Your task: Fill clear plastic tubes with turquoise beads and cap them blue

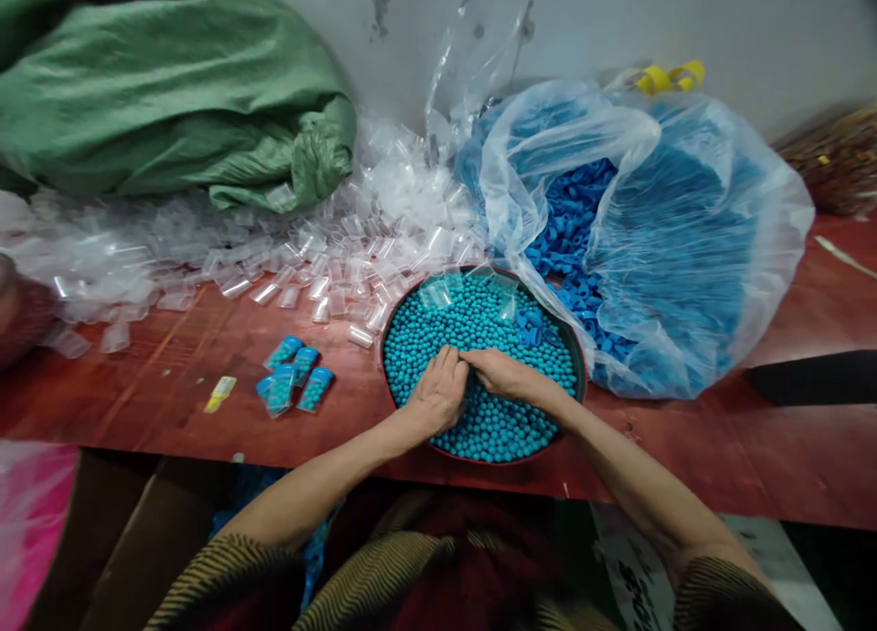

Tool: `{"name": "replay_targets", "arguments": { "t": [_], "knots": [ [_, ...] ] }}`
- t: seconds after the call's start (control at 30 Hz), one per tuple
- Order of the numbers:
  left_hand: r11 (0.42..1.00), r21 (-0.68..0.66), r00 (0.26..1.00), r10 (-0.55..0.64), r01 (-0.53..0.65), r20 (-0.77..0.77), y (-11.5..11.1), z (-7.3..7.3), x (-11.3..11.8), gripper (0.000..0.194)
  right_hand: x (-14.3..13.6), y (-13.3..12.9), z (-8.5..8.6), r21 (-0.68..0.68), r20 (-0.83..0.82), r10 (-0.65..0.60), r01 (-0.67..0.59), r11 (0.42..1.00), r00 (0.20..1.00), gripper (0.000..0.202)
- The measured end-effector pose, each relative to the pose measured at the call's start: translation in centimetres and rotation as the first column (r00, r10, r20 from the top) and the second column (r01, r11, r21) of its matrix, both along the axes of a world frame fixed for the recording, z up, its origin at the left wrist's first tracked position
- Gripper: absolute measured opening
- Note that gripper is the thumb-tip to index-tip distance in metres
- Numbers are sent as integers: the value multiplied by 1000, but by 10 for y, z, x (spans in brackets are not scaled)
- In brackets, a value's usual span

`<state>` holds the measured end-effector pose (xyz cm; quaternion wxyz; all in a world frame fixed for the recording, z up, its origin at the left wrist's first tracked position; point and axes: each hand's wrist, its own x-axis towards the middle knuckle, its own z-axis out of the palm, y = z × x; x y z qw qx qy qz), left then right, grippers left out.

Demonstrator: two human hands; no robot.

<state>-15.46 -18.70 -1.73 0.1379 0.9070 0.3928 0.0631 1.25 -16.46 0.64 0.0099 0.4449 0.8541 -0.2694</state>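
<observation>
My left hand (pixel 439 389) and my right hand (pixel 499 373) meet over a round basin (pixel 582 375) full of small turquoise balls (pixel 507 430). Both have their fingers closed and touching each other. Whatever lies between them is hidden by the fingers. On top of the balls, toward the basin's far side, rest a few clear plastic containers (pixel 442 290) and a small heap of blue caps (pixel 533 325). Left of the basin, several filled containers with blue caps (pixel 315 389) lie grouped on the reddish table (pixel 370 421).
Many empty clear containers (pixel 319 289) spread along the back of the table. A green sack (pixel 171 92) lies behind them. At the right a large translucent bag (pixel 685 247) spills blue caps. A small yellow-and-white label (pixel 220 394) lies at the left. Another person's arm shows at the right edge.
</observation>
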Motion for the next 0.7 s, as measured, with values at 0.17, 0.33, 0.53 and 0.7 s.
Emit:
{"name": "replay_targets", "arguments": {
  "t": [0.17, 0.33, 0.53, 0.7],
  "knots": [
    [995, -90, 998, 34, -38, -43, 4, 13, 3, 74, 22, 27, 19, 107, 91, -318, 309, 945, 944, 29],
    [992, -111, 992, 46, -59, -114, 8, 20, 10, 57, 36, 68, 14, 395, 204, -739, 636, 662, 642, 38],
    [992, -90, 996, 86, -88, -24, 7, 12, 4, 42, 41, 76, -6, 338, 53, -668, 616, 712, 742, 36],
    [991, -95, 977, 107, -91, 184, 9, 1, -1, 54, 37, 45, -12, 258, -373, -481, 587, 768, 793, 30]
  ]
}}
